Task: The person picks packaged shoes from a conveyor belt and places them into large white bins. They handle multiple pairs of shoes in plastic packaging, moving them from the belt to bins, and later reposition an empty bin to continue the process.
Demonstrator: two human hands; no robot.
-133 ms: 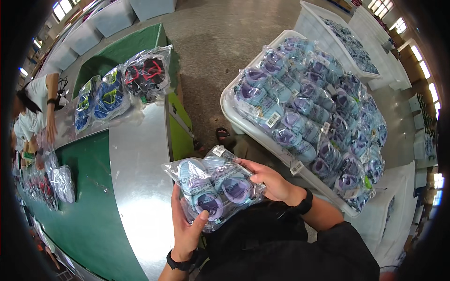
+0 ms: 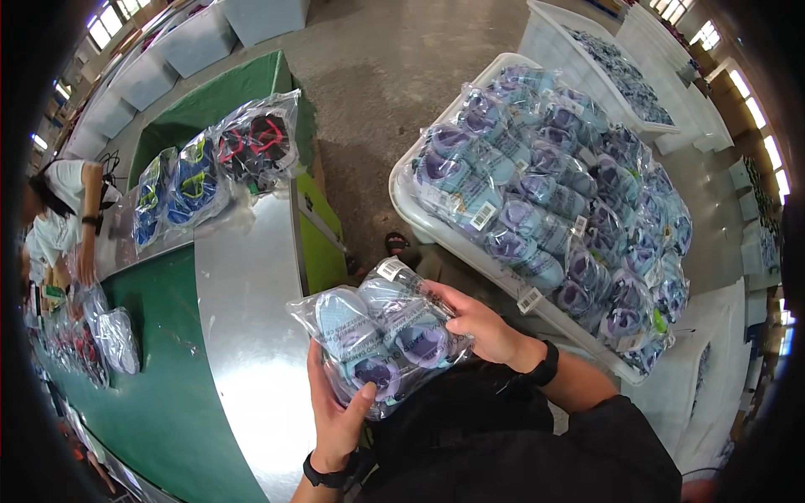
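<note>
Blue shoes (image 2: 358, 339), probably two

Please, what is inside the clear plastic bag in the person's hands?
Inside the clear bag is a pair of light-blue and purple shoes, seen from the top. Their undersides cannot be seen. The left hand and right hand cover parts of its edges.

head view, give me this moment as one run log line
left hand and right hand: holding bagged shoes | white bin: at right, heaped with similar bags | metal tabletop: at left

A head-worn fisheye looks down from close above both hands (image 2: 337, 426).
</note>
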